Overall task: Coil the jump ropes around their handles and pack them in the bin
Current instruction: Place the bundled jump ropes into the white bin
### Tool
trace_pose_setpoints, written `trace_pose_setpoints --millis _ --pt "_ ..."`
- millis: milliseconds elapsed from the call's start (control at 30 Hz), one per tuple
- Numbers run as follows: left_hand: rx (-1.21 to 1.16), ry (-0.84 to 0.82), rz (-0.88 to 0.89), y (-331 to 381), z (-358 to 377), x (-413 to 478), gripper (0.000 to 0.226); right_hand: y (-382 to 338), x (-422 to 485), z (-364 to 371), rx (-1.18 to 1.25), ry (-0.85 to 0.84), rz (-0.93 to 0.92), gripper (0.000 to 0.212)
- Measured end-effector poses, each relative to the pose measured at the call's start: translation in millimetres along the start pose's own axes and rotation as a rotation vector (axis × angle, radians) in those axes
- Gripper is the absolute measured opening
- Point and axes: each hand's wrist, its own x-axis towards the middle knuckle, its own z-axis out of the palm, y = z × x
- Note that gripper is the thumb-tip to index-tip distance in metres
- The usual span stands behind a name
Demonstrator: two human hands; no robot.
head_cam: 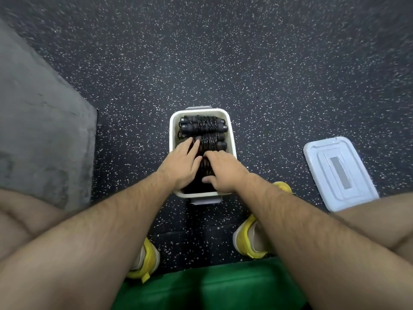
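Both hands cover the near half of the white rectangular plastic bin, hiding the bundles there. Black jump ropes, glossy cord wound round their handles, lie packed inside. The left hand presses flat on them, fingers straight. The right hand rests on the coils with its fingertips hidden, so I cannot tell whether it grips.

The left hand and right hand hide the nearest jump ropes in the bin.
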Motion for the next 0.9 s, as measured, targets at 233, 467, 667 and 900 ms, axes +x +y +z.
trace_pose_setpoints --millis 233,467,667,900 --pt "0.086 0.038 -0.047 -1 29 4 0.064 3 3 7 -0.058 0.294 -0.038 0.057" --pt "-0.014 0.224 -0.034 7 22 3 0.049 5 39 29 -0.073 0.171 0.208 0.059" --pt "-0.089 0.303 -0.114 26 20 44 0.057 7 39 46 -0.091 0.149 0.253 0.069" --pt "-0.093 0.24 -0.163 11 45 47 0.055 9 46 47 -0.074 0.144 0.22 0.064"
